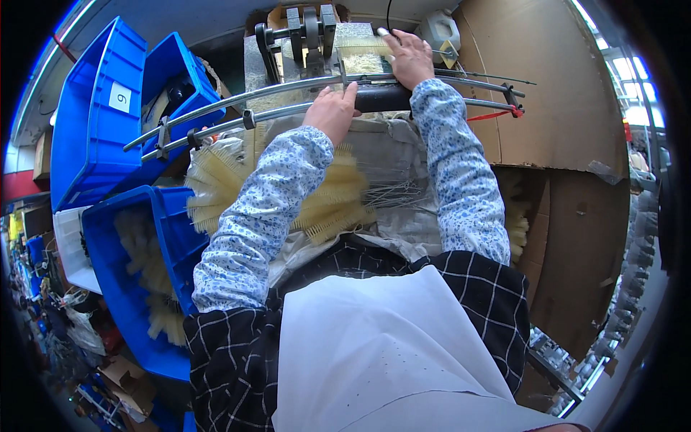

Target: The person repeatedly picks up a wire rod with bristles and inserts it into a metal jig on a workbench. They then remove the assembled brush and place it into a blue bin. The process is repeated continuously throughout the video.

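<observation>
My left hand [332, 115] lies over the near metal rail [281, 113], beside the left end of a black roller [383, 99], with its fingers stretched forward and nothing visible in them. Farther up, my right hand [412, 61] closes at the right end of a pale bristle brush [363, 47]; its fingertips partly hide the grip. That brush lies crosswise by a machine [311, 36] with a dark wheel and upright plates. Cream bristle brushes [335, 191] with wire stems [396, 193] rest below my forearms, partly covered by the left one.
Blue bins [97, 115] stand at the left, and a nearer blue bin [137, 317] holds more brushes. Tall cardboard [547, 93] walls off the right side. A whitish plastic jug [439, 30] sits behind my right hand. Red cord [497, 114] hangs at the rails' right end.
</observation>
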### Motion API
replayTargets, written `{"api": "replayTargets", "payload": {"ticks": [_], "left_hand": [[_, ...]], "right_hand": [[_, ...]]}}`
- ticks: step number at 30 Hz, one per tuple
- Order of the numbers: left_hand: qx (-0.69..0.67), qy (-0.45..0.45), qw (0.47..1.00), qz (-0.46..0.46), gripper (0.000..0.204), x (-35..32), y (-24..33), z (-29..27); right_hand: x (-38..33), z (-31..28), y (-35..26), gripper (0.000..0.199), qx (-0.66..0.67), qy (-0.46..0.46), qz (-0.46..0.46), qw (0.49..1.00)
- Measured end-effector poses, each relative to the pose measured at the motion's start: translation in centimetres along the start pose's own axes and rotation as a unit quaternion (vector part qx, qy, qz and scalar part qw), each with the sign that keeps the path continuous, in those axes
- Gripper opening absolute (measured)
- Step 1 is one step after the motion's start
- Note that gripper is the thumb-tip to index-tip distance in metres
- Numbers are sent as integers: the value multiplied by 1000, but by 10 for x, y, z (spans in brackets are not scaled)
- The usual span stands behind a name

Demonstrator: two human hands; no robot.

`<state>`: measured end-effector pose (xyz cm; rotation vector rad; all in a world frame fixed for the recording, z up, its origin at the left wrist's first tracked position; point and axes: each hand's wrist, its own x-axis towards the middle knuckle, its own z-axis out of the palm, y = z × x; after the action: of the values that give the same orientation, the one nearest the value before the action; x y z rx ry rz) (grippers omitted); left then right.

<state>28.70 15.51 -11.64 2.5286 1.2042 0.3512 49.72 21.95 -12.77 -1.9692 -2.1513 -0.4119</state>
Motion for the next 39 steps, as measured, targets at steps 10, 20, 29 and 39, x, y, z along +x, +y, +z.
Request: {"api": "replayTargets", "payload": {"ticks": [10,20,29,39], "left_hand": [[-5,-12,1000,13,51,-2,-4,-2],[-108,-185,974,-68,54,-125,-28,-124],[-133,-18,951,-278,52,-268,-99,-114],[-188,52,912,-361,57,-272,-112,-82]], "right_hand": [[-19,8,18,37,141,17,130,981],[-14,5,-24,29,137,27,117,983],[-3,-3,-74,24,125,12,109,986],[7,-17,-139,19,135,-26,127,982]]}}
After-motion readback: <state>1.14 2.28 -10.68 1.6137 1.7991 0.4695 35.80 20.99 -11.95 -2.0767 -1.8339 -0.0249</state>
